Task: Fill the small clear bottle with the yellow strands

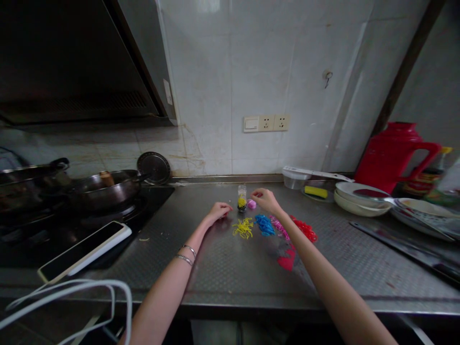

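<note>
A small clear bottle (242, 195) stands upright on the counter, with yellow pieces above a dark layer inside. To its left, my left hand (218, 212) rests low with the fingers drawn together; something red shows beneath them, too small to name. My right hand (265, 198) hovers right of the bottle, fingertips pinched, and what they hold is hidden. A pink round object (251, 204) sits between bottle and right hand. In front lie piles of thin strips or bands: yellow (243, 228), blue (265, 225), pink (279, 227) and red (304, 230).
A red heart-marked clear bag (286, 260) lies near my right forearm. Pans (108, 189) stand on the stove at left, beside a phone (84, 251) and white cable (118, 287). At right are stacked bowls (359, 201), a red thermos (390, 155) and a long dark blade-like tool (402, 249).
</note>
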A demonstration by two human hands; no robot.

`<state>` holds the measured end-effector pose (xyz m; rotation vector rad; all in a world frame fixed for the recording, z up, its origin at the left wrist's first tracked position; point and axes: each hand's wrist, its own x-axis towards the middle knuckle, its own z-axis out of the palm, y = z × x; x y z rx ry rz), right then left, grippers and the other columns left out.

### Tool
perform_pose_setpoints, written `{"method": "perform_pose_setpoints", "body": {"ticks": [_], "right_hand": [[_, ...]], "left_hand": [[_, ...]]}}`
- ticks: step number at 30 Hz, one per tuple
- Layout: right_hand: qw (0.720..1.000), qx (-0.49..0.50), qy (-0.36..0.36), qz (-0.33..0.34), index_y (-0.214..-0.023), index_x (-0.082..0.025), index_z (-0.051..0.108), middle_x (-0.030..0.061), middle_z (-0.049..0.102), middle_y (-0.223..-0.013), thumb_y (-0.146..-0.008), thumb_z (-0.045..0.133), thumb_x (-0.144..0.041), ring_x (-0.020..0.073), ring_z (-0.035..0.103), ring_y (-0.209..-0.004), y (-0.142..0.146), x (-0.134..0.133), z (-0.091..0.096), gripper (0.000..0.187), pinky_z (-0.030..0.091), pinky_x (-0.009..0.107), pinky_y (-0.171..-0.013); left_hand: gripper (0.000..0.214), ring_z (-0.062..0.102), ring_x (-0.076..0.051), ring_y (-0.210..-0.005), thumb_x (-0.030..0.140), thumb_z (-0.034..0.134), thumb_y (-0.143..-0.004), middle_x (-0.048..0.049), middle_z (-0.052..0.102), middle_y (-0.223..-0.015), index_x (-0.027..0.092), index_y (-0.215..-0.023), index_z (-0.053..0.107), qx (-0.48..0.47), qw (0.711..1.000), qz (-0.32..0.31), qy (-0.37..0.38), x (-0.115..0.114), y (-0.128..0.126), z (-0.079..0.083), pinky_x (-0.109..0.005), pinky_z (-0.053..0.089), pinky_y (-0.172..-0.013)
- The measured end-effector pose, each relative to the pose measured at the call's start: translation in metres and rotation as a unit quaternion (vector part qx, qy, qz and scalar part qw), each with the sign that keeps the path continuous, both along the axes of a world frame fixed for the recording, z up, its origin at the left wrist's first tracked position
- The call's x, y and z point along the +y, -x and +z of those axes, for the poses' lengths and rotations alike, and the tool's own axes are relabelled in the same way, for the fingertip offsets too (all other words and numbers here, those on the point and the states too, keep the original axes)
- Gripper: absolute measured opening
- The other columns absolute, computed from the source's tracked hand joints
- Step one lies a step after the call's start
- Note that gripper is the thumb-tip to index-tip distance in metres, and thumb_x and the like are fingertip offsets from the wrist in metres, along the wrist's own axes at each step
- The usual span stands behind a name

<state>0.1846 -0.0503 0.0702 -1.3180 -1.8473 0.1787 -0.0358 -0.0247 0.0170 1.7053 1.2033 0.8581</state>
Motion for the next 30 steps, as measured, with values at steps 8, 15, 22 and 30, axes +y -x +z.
{"method": "perform_pose_setpoints", "body": {"ticks": [8, 15, 22, 30], "right_hand": [[1.000, -0.003, 0.023, 0.011, -0.070, -0.015, 0.068, 0.0037, 0.066, -0.069, -0.070, 0.050, -0.025, 0.0143, 0.056, -0.064, -0.003, -0.011, -0.038, 0.021, 0.038, 0.021, -0.059], [0.999, -0.038, 0.003, 0.020, -0.068, -0.014, 0.066, 0.0041, 0.065, -0.069, -0.069, 0.048, -0.021, 0.0139, 0.056, -0.064, -0.002, -0.015, -0.044, 0.019, 0.037, 0.020, -0.060], [0.997, -0.072, -0.018, 0.027, -0.067, -0.015, 0.065, 0.0037, 0.065, -0.067, -0.071, 0.047, -0.020, 0.0128, 0.055, -0.063, -0.001, -0.017, -0.046, 0.019, 0.036, 0.020, -0.061], [0.996, -0.077, -0.015, 0.039, -0.071, -0.015, 0.066, 0.0040, 0.066, -0.071, -0.071, 0.048, -0.020, 0.0131, 0.056, -0.065, -0.002, -0.017, -0.049, 0.019, 0.038, 0.020, -0.062]], "left_hand": [[0.035, 0.050, -0.010, -0.060, 0.039, 0.066, -0.059, -0.0017, 0.062, -0.069, 0.012, -0.081, 0.067, 0.169, 0.955, -0.231, -0.077, -0.012, -0.013, 0.019, -0.020, 0.035, -0.055], [0.033, 0.048, -0.010, -0.058, 0.035, 0.069, -0.056, -0.0006, 0.059, -0.066, 0.012, -0.079, 0.066, 0.263, 0.929, -0.237, -0.108, -0.021, -0.027, 0.021, -0.019, 0.033, -0.053], [0.021, 0.049, -0.009, -0.057, 0.027, 0.066, -0.061, -0.0012, 0.061, -0.064, 0.010, -0.073, 0.066, 0.244, 0.935, -0.241, -0.089, -0.021, -0.029, 0.019, -0.019, 0.034, -0.054], [0.023, 0.049, -0.009, -0.057, 0.027, 0.065, -0.061, -0.0025, 0.063, -0.066, 0.009, -0.076, 0.067, 0.189, 0.947, -0.243, -0.089, -0.019, -0.027, 0.021, -0.019, 0.036, -0.056]]}}
